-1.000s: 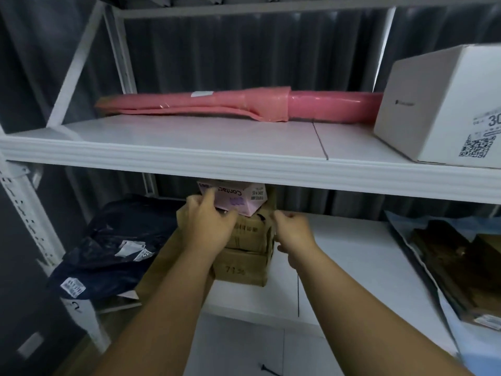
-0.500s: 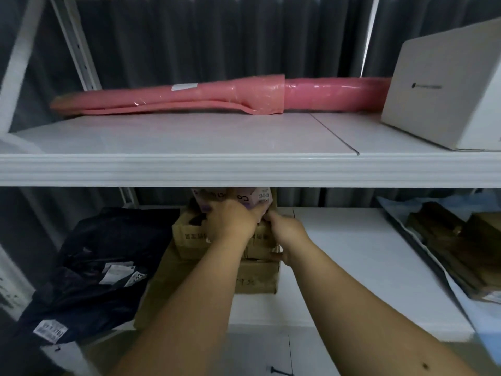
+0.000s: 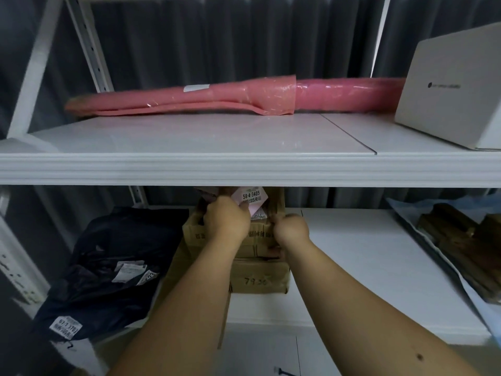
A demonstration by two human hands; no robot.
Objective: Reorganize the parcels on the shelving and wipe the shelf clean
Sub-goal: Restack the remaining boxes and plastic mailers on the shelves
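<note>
The left hand (image 3: 226, 219) reaches under the front lip of the upper shelf (image 3: 244, 169), its fingers curled round a small pink box (image 3: 250, 202) that sits on top of the cardboard stack (image 3: 254, 248); the box bears a white label with printed numbers, and its upper part is hidden by the shelf lip. Just right of that stack's top, the right hand (image 3: 291, 229) is curled with its fingers gripping the upper right edge of the top carton, thumb low on the carton's side. The stack itself stands on the lower shelf (image 3: 366, 267), with a flatter carton marked with handwritten digits at its base.

Left of the stack, touching it, lies a crumpled black mailer bag (image 3: 108, 267) with several white labels. Well right of the stack, at the shelf's far end, brown packets (image 3: 461, 240) lie on a pale blue plastic wrap (image 3: 406, 215).

Above the stack, on the upper shelf, a long pink wrapped roll (image 3: 217, 100) lies along the back. Up and to the right of the stack, a white box (image 3: 455, 88) stands on the upper shelf, covering the roll's right end. Dark grey curtain folds (image 3: 217, 36) hang behind the white uprights (image 3: 89, 44) of the shelving.
</note>
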